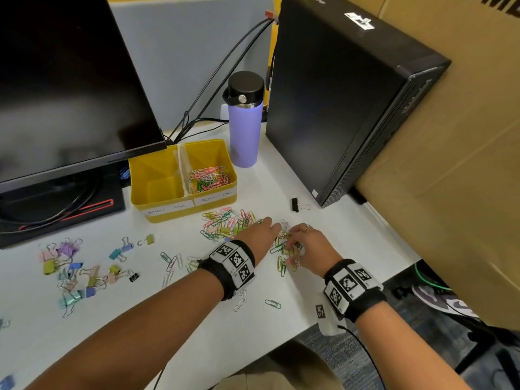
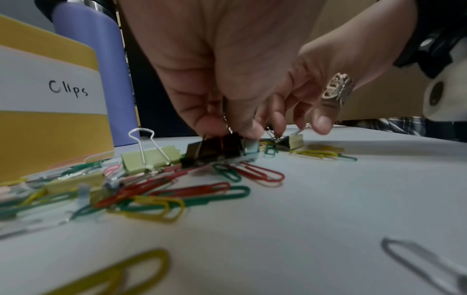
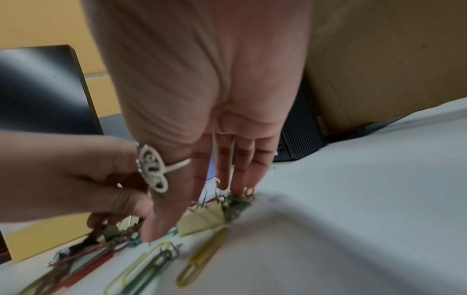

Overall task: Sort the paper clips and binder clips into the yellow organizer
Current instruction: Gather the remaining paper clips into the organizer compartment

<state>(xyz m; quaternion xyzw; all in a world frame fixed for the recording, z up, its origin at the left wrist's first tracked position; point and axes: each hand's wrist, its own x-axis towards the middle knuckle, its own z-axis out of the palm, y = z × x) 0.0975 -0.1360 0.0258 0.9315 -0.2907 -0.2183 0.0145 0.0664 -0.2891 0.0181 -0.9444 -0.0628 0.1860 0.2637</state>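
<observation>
The yellow organizer (image 1: 157, 218) stands at the back left of the pile; its right compartment holds coloured paper clips (image 1: 208, 178), and its left one looks bare. Loose paper clips (image 1: 222, 223) lie in front of it. Both hands work in a mixed heap to the right. My left hand (image 1: 274, 228) pinches the black binder clips (image 2: 215, 149) from above. My right hand (image 1: 298, 237), with a ring on it, reaches down with straight fingers, and its fingertips (image 3: 237, 187) touch a pale yellow-green binder clip (image 2: 293, 141). A lone black binder clip (image 1: 295, 204) lies farther back.
Pastel binder clips (image 1: 70, 266) are scattered at the left of the white table. A purple bottle (image 1: 244, 130) stands right of the organizer, a black PC tower (image 1: 337, 108) beyond it, and a monitor (image 1: 70, 80) overhangs the left. A cardboard box (image 1: 450, 164) flanks the right edge.
</observation>
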